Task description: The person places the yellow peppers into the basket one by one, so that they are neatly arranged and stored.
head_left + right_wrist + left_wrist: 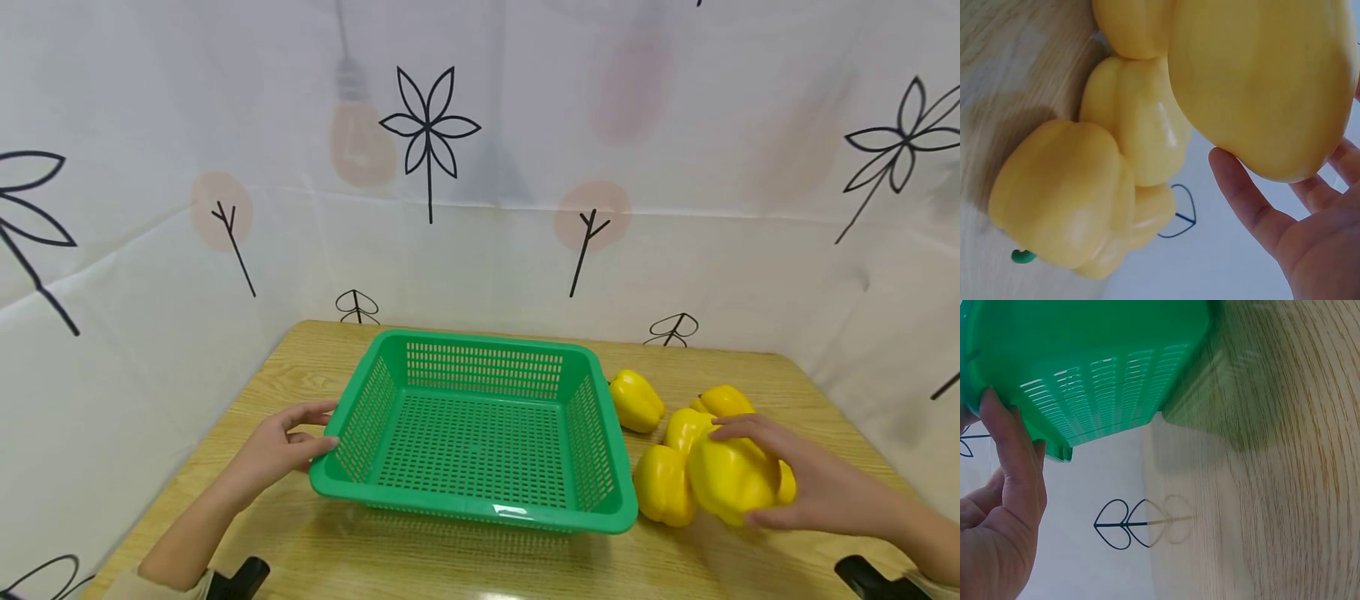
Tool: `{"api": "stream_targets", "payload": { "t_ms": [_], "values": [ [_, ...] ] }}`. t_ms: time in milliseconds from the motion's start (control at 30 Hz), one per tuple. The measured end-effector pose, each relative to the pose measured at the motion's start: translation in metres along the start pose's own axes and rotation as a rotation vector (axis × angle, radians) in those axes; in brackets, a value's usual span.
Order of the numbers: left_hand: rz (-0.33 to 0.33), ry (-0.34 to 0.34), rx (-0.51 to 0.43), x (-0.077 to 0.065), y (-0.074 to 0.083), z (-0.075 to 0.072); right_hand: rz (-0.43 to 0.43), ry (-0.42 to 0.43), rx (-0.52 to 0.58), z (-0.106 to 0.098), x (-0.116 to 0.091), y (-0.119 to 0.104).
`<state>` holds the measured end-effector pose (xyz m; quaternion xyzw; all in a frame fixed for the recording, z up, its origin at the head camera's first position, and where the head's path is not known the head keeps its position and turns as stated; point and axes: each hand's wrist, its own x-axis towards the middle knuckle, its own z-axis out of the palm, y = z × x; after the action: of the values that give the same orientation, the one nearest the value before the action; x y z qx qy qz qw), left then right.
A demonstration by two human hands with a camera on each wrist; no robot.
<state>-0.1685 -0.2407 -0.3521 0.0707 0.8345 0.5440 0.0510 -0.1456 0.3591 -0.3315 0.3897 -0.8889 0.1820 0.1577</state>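
Observation:
A green plastic basket (476,442) with slotted walls is in the middle of the wooden table, with nothing inside it. At its left side my left hand (281,450) grips the rim between thumb and fingers; the left wrist view shows the fingers (1007,437) against the outside of the basket. My right hand (832,487) holds a yellow bell pepper (731,479), raised in front of the other peppers. In the right wrist view, this pepper (1260,87) hides part of the fingers.
Several more yellow bell peppers (663,487) lie clustered right of the basket; one (636,400) lies beside its right wall. A green stem (1022,256) shows on one in the right wrist view. A patterned white cloth (495,258) hangs behind and beside the table (300,367).

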Motion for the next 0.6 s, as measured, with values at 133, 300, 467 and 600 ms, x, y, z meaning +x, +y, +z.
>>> {"api": "stream_targets", "payload": {
  "t_ms": [133, 300, 467, 600],
  "values": [
    [0.000, -0.001, -0.001, -0.001, 0.000, 0.000, 0.032, -0.011, 0.004, 0.000, 0.009, -0.003],
    [-0.003, -0.002, -0.006, 0.000, -0.001, 0.000, 0.070, -0.031, -0.004, -0.002, 0.020, -0.008],
    [0.002, -0.006, -0.008, 0.000, -0.002, 0.000, 0.037, -0.028, 0.014, -0.004, 0.032, -0.010],
    [0.004, -0.006, -0.005, 0.000, -0.002, 0.000, 0.027, -0.029, 0.038, -0.004, 0.042, -0.011]
  ]
}}
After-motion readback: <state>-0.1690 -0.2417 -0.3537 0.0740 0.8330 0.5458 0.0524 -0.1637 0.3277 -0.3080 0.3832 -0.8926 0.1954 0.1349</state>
